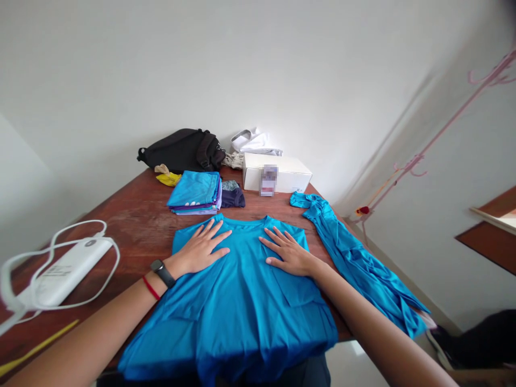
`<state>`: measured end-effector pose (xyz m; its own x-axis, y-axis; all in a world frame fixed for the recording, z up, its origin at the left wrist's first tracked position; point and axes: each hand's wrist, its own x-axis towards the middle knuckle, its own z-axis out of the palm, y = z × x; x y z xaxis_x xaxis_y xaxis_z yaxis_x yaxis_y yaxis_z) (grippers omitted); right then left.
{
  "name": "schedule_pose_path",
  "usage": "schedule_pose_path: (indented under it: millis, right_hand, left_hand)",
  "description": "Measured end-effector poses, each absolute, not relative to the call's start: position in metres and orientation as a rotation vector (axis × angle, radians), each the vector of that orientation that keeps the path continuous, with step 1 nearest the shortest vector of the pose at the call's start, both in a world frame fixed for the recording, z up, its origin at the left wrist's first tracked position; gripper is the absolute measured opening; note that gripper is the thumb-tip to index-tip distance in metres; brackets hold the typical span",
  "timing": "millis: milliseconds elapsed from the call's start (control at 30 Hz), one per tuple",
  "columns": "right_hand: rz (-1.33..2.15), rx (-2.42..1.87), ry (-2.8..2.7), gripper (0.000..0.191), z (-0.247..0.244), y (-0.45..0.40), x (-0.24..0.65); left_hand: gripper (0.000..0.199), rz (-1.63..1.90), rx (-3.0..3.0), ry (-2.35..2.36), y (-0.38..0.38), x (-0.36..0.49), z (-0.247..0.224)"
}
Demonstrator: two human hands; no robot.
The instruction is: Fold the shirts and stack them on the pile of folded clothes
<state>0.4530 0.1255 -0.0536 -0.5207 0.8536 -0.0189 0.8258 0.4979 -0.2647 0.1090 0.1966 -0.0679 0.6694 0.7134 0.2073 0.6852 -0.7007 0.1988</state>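
Under both spread hands [205, 244] [289, 253], parts of the blue shirt [245, 301] are hidden.

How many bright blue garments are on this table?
At least 3: a shirt under the left hand and right hand, a bunched garment along the right edge, and a folded garment topping the stack. More may be hidden there.

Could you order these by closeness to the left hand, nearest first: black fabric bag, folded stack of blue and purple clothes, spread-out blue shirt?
1. Blue shirt, directly under the left hand.
2. Folded stack, just beyond the hand.
3. Black bag, behind the stack, by the wall.
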Motion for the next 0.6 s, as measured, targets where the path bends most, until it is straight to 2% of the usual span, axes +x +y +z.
schedule_pose_path:
  millis: [267, 367, 467, 533, 600]
  right_hand:
    - [0.214, -1.442, -2.48, 0.069, -0.049, 0.119, 0.45]
    - [0.162, -1.459, -2.321, 0.056, -0.036, 0.102, 0.455]
    - [0.328, -1.624, -2.123, 0.046, -0.017, 0.067, 0.471]
    - [0.534, -1.749, -2.041, 0.052, -0.004, 0.035, 0.485]
    - [0.84, -1.738, -2.019, 0.055, 0.004, 0.001, 0.499]
  left_hand:
    - [0.066, 0.412, 2.727, 1.195, 0.196, 0.109, -0.061]
    - [0.065, 0.414, 2.671, 1.239, 0.181, 0.102, -0.044]
    - [0.058, 0.34, 2.689, 1.198, 0.149, 0.087, -0.024]
    - [0.056, 0.293, 2.739, 1.15, 0.121, 0.073, -0.017]
    - [0.062, 0.319, 2.802, 1.145, 0.093, 0.059, -0.02]
